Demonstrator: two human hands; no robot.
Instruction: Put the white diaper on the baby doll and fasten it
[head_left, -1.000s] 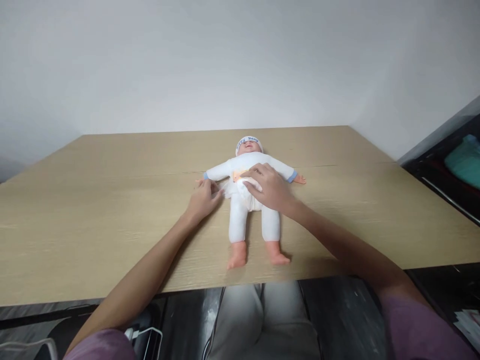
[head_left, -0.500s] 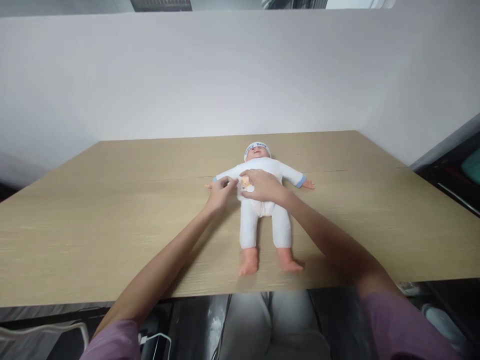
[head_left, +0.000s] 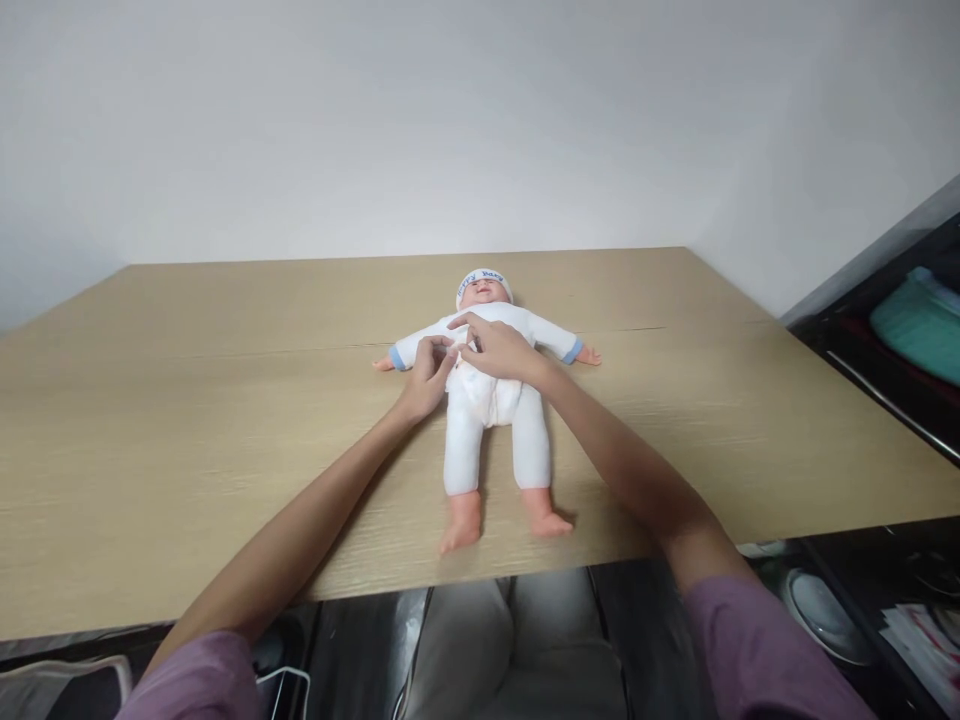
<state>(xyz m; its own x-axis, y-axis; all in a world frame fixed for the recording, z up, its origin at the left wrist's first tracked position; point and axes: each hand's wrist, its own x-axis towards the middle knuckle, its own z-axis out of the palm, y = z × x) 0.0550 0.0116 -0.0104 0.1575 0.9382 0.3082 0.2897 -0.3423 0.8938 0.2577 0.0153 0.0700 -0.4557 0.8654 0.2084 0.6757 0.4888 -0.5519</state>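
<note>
A baby doll (head_left: 486,318) in a white suit with blue cuffs and a printed white cap lies on its back, its feet toward me. Around its hips is a white diaper (head_left: 480,392). At the diaper's left side, my left hand (head_left: 427,378) is closed, with thumb and fingers pinching its waist edge. My right hand (head_left: 501,350) reaches over the doll's belly, its index finger stretched out and its thumb and other fingertips closed at the diaper's upper left edge. My fingers partly hide the spot where they meet the diaper.
The doll lies on a wide wooden table (head_left: 225,430) with a pale wall (head_left: 420,130) behind it. On the right is a dark shelf with a green cloth bundle (head_left: 919,320). Below the front edge are a round lidded container (head_left: 825,615) and papers (head_left: 926,650).
The view has tilted down and turned slightly right. Both hands stay at the diaper's left side; the right fingertips have drawn together, and the coloured print seen between them earlier is now mostly covered.
</note>
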